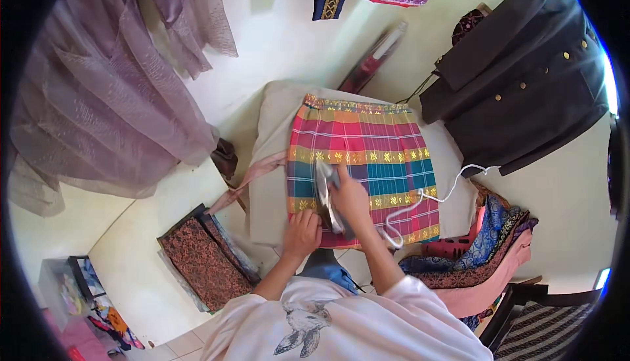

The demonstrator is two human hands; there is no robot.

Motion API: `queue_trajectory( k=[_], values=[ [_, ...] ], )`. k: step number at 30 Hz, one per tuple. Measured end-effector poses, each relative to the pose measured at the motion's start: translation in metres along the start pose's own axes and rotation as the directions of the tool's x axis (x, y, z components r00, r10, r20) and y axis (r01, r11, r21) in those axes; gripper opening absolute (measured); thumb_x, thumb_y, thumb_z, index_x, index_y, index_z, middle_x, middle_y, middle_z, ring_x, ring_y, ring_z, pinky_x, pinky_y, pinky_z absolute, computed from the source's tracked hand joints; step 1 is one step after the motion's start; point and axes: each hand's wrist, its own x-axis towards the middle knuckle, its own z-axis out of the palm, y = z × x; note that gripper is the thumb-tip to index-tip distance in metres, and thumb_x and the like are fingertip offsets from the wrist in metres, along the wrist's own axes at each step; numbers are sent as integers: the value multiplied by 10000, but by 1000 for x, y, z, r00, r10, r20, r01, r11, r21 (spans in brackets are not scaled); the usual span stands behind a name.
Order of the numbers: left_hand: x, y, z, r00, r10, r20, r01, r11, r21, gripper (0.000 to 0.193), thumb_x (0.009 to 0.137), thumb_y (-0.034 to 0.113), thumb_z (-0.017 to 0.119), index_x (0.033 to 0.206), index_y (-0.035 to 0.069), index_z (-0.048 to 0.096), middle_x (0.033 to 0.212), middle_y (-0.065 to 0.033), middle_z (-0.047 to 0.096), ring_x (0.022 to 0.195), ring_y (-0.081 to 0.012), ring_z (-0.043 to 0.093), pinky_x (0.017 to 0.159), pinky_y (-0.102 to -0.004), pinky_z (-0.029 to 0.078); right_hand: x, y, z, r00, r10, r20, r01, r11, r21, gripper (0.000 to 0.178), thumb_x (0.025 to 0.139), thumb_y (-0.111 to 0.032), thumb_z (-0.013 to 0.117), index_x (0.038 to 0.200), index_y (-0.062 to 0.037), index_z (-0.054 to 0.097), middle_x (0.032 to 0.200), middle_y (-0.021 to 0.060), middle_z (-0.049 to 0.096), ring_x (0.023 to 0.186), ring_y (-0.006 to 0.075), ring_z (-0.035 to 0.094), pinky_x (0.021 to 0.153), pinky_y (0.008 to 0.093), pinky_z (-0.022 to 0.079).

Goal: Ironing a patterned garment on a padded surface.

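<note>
A plaid skirt in red, yellow, green and purple, with gold flower motifs and a gathered waistband at its far end, lies spread on a pale padded ironing surface. My right hand is wrapped round the handle of an iron, whose soleplate rests along the skirt's left part, tip pointing away from me. A white cord trails from the iron to the right. Near the skirt's lower left edge, my left hand lies on the cloth, fingers extended, just left of the iron's heel.
A pink strap hangs off the left side. Folded brown patterned cloth lies at the lower left. Draped fabrics pile up on the right. A dark jacket and a mauve sheer garment hang on either side.
</note>
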Motion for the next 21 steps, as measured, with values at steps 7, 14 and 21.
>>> queue_trajectory(
  k=[7, 14, 21],
  values=[
    [2, 0, 5, 996, 26, 84, -27, 999, 17, 127, 730, 134, 575, 824, 75, 514, 879, -95, 508, 828, -259, 510, 737, -387, 399, 9, -12, 8, 999, -6, 54, 2, 997, 76, 343, 824, -252, 589, 1097, -101, 445, 744, 228, 612, 723, 417, 602, 609, 524, 454],
    [8, 1, 13, 996, 54, 72, -58, 997, 47, 104, 746, 124, 562, 833, 83, 524, 882, -78, 529, 826, -253, 522, 749, -398, 402, 136, -51, 37, 984, 19, -176, 5, 991, 133, 348, 812, -190, 577, 1119, -87, 451, 769, 196, 628, 719, 380, 627, 629, 490, 493],
    [11, 4, 14, 998, 26, 52, -28, 999, 20, 105, 729, 96, 565, 820, 74, 518, 856, -77, 542, 783, -263, 528, 746, -398, 411, 65, -3, 9, 997, -42, -59, 52, 980, 190, 297, 834, -219, 542, 1094, -102, 455, 771, 200, 629, 729, 389, 626, 617, 496, 487]
  ],
)
